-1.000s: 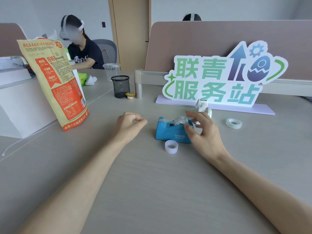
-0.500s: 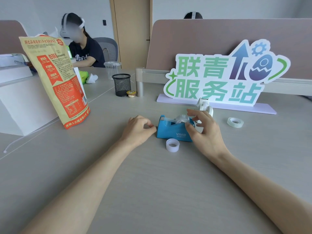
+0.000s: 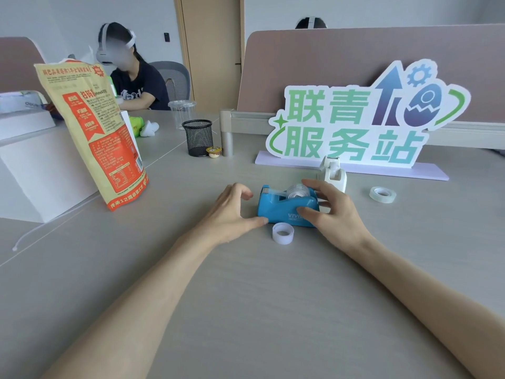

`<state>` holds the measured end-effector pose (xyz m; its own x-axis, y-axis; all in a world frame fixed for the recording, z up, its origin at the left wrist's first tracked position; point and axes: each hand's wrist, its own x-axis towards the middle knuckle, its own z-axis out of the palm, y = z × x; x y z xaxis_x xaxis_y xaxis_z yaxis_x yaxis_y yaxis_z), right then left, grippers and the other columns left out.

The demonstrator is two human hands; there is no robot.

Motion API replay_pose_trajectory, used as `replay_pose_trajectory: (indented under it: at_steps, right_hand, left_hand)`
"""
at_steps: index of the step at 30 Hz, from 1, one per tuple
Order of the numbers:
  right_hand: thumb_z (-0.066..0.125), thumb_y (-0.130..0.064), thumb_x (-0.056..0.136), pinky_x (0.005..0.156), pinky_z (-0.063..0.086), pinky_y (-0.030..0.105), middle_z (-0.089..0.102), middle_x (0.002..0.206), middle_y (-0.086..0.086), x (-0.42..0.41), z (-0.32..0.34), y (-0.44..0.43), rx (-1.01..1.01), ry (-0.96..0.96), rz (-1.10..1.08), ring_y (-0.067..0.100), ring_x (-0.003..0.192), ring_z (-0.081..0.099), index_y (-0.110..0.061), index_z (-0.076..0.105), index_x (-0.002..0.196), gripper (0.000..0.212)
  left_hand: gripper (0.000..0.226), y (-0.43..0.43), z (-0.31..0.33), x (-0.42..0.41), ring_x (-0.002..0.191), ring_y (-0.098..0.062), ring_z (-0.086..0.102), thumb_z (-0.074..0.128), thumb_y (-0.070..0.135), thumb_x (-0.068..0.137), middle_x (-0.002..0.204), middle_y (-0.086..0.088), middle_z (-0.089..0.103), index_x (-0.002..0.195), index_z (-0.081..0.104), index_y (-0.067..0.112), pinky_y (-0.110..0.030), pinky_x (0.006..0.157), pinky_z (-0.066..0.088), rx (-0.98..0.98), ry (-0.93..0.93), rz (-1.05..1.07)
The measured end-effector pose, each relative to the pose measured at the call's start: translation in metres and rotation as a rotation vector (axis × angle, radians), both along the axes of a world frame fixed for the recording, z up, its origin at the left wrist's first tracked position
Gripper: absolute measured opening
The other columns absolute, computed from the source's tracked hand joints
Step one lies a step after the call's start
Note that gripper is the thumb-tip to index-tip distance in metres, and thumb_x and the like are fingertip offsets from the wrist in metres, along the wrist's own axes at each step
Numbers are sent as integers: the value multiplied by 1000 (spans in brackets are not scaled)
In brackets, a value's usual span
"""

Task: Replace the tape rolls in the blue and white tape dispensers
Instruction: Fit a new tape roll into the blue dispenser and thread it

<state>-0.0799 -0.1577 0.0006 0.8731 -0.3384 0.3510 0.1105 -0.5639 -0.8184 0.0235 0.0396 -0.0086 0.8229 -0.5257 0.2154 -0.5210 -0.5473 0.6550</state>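
Observation:
A blue tape dispenser [image 3: 276, 207] stands on the grey desk with a clear tape roll [image 3: 296, 190] seated in it. My right hand [image 3: 332, 213] grips the dispenser's right end, thumb on its front face and fingers over the roll. My left hand [image 3: 232, 212] is at the dispenser's left end, thumb tip touching its lower front corner, fingers curled apart and holding nothing. A white tape dispenser [image 3: 334, 173] stands just behind my right hand. An empty white tape core [image 3: 283, 233] lies in front of the blue dispenser. A spare clear tape roll [image 3: 382, 194] lies to the right.
A large green-lettered sign [image 3: 355, 124] stands behind the dispensers. A yellow and red bag [image 3: 95, 132] leans on a white box [image 3: 35, 170] at left. A black mesh cup [image 3: 198, 138], a small yellow tub [image 3: 213, 152] and a metal post [image 3: 226, 132] stand further back. A person sits at back left.
My left hand moved right from a loose fist to the blue dispenser's left end and spread its fingers. My right hand stayed on the dispenser's right end.

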Motion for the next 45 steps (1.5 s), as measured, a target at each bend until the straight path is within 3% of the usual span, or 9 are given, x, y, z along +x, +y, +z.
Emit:
replay_pose_trajectory:
  at_steps: [4,8,10,13,17,21,27,33,45]
  right_hand:
    - [79,-24,77,73,44,1,63,115,-9,1,-1,0,27,-17,-36,9,102,57,-25,59,124,51]
    - [70,-24,85,82,51,20,66,115,-8,-1,1,-3,124,-29,-13,13,105,62,-26,63,118,34]
    - [66,-14,85,85,52,26,66,114,-8,-4,3,-5,139,-29,30,11,102,63,-29,64,113,33]
    - [66,-10,86,83,49,16,63,117,-12,-4,1,-2,66,23,101,-1,91,59,-32,62,114,36]
    - [68,-25,88,89,49,23,55,128,-10,4,-3,2,13,117,89,8,104,61,-22,48,137,53]
    - [67,-32,88,91,50,23,62,128,-7,16,-3,2,-64,138,92,12,109,65,-17,55,133,49]
    - [61,-30,92,88,48,24,65,128,3,45,0,9,-161,137,13,19,104,67,-14,55,132,43]
    - [54,-31,95,89,51,45,69,115,14,76,-4,2,-228,162,-60,33,103,64,-7,56,119,33]
    - [50,-17,97,85,49,46,66,109,20,94,-2,-5,-215,204,-153,39,100,60,1,51,113,24]
  left_hand:
    - [33,-5,-4,0,90,-15,53,70,37,80,97,5,52,92,45,19,-31,72,41,-9,-174,88]
    - [7,-4,0,-2,73,-7,57,63,33,86,75,18,60,87,63,26,-16,60,40,-3,-147,44]
    - [17,-3,-1,-1,83,-5,59,59,34,88,84,16,63,101,68,29,-13,69,42,-6,-103,3]
    - [33,-4,-5,0,101,-10,51,51,44,89,97,6,57,121,59,37,-30,91,45,97,-103,-91]
    - [41,-8,-5,6,113,-14,42,41,53,88,101,14,58,123,56,37,-35,100,38,70,-1,-170]
    - [58,-16,-5,14,125,-12,43,52,71,73,123,4,55,123,52,41,-39,104,40,82,18,-105]
    - [59,-34,2,30,124,-20,51,52,61,74,132,5,59,127,51,37,-42,102,43,79,5,-53]
    - [44,-56,0,57,119,-28,54,51,48,90,129,-1,62,132,48,34,-40,98,43,166,-75,-10]
    - [40,-77,-9,84,115,-33,52,39,54,92,118,-10,62,122,50,30,-40,91,34,279,-210,-26]
